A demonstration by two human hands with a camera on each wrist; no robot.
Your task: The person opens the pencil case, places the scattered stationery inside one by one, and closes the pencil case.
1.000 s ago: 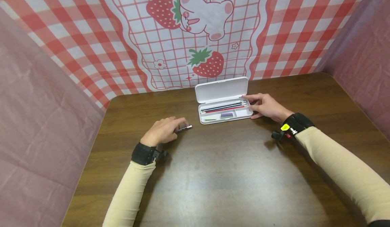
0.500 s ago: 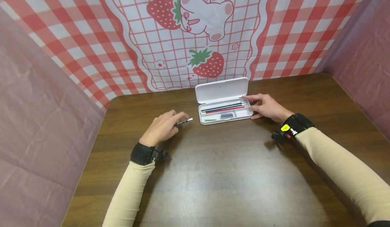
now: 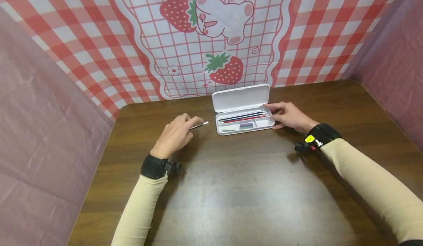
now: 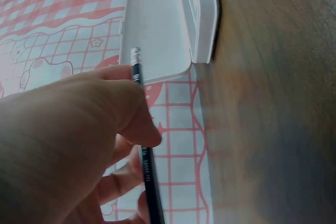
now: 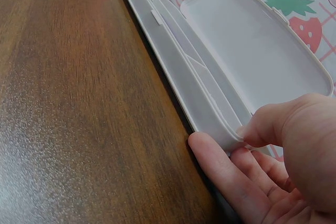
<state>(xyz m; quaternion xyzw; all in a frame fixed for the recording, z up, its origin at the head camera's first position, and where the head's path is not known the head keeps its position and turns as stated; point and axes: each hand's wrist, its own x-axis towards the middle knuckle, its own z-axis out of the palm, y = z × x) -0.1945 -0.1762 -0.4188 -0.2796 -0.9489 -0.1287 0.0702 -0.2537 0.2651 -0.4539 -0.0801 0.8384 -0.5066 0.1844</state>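
My left hand (image 3: 175, 134) pinches a black pencil (image 4: 151, 182) between thumb and fingers, to the left of a white pencil case (image 3: 241, 97). In the left wrist view the pencil's white eraser end (image 4: 136, 55) sticks out past the fingers; its other end runs out of frame. With its lid raised, the case shows several dark pencils and a red one (image 3: 242, 118) lying lengthwise in the rear compartment. At the case's right end, my right hand (image 3: 290, 116) grips the wall, thumb (image 5: 260, 128) at the rim and fingers against the outside.
A small purple-striped block (image 3: 246, 125) and a pale piece (image 3: 228, 129) lie in the case's front compartments. Behind the brown wooden table (image 3: 244, 187) hangs a red-and-white checked cloth (image 3: 310, 29) with strawberries. Pinkish cloth walls (image 3: 43, 147) flank both sides.
My left hand has moved slightly away from me toward the back of the table, carrying the pencil, whose eraser end now sits farther back. The right hand and case have stayed put.
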